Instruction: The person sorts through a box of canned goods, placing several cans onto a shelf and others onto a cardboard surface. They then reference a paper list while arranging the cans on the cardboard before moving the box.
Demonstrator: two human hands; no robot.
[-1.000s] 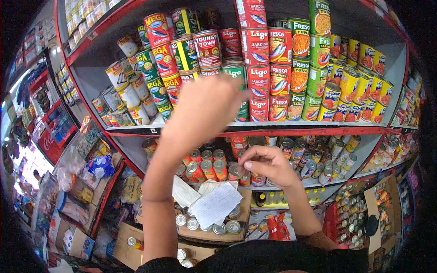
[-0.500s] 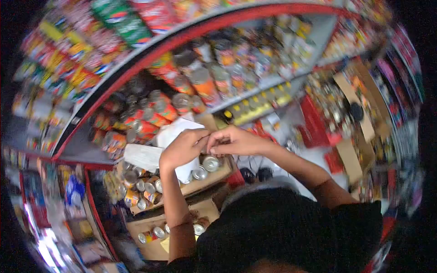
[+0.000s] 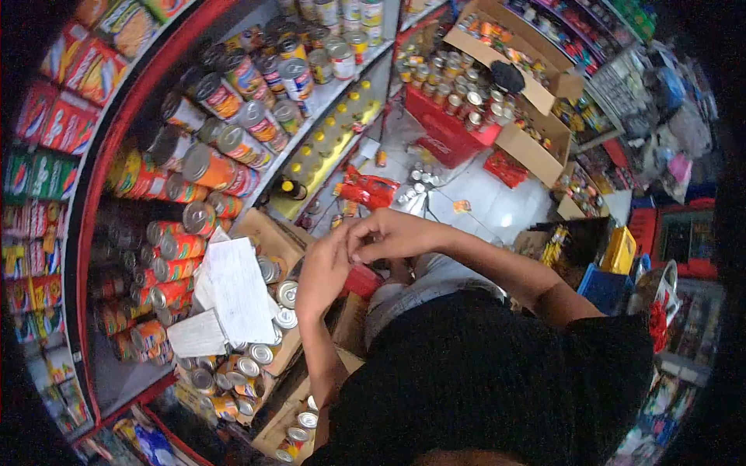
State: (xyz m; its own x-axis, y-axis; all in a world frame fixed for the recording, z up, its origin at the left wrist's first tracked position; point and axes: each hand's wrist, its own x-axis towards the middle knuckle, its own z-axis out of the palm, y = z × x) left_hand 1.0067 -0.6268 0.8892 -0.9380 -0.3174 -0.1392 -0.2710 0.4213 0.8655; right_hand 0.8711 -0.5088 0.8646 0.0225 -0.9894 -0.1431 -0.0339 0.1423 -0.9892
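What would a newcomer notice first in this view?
The left hand and right hand meet fingertip to fingertip at mid-frame; anything pinched between them is too small to tell. Just left of them, white papers lie on the tins in a cardboard box. Shelves packed with cans curve along the left side.

The left hand [image 3: 322, 272] and the right hand [image 3: 396, 233] meet fingertip to fingertip; whatever sits between them is too small to make out. Nearest them is a white sheet of paper [image 3: 239, 289] with faint handwriting. It lies flat and a little skewed on top of the tins [image 3: 249, 365] in an open cardboard tray [image 3: 264, 233], just beside the left hand. A smaller sheet [image 3: 198, 335] lies at its lower edge. The tins stand upright, silver lids up, packed close together.
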